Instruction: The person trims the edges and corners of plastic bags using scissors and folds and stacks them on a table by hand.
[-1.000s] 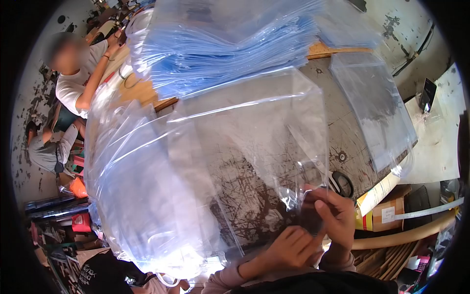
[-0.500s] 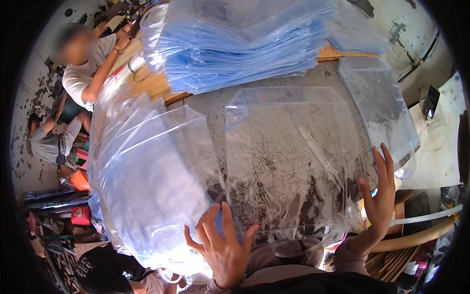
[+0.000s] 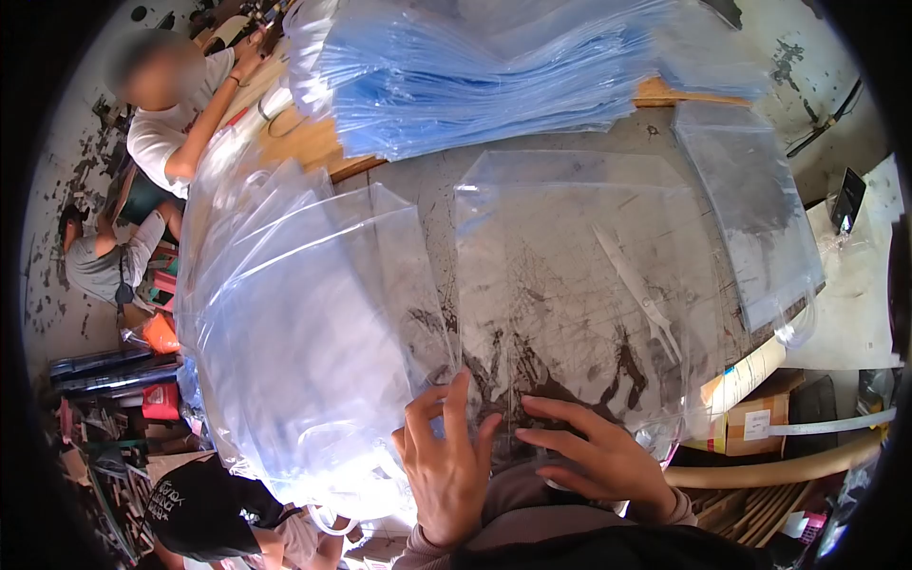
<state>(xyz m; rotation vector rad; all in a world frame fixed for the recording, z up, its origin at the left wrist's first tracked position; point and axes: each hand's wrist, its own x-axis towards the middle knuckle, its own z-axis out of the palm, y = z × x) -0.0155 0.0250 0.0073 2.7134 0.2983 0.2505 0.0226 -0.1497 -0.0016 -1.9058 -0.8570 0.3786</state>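
A clear plastic bag (image 3: 570, 275) lies flat on the scratched table, its lower edge near my hands. Scissors (image 3: 646, 302) show through the clear plastic. My left hand (image 3: 448, 451) is at the bag's lower left corner with its fingers apart. Over the bag's lower edge, my right hand (image 3: 594, 456) has its fingers spread and holds nothing. To the left lies an overlapping pile of clear bags (image 3: 294, 323), close to my left hand.
A thick stack of bluish plastic sheets (image 3: 494, 85) spans the table's far side. More clear bags (image 3: 750, 209) lie at the right edge, near a phone (image 3: 847, 199). One person (image 3: 180, 123) sits at the far left, another in a black cap (image 3: 204, 508) at the lower left.
The clear bag has come down from the pile side to lie flat before me, over the scissors. My hands moved apart, then my right hand came back left towards my left hand.
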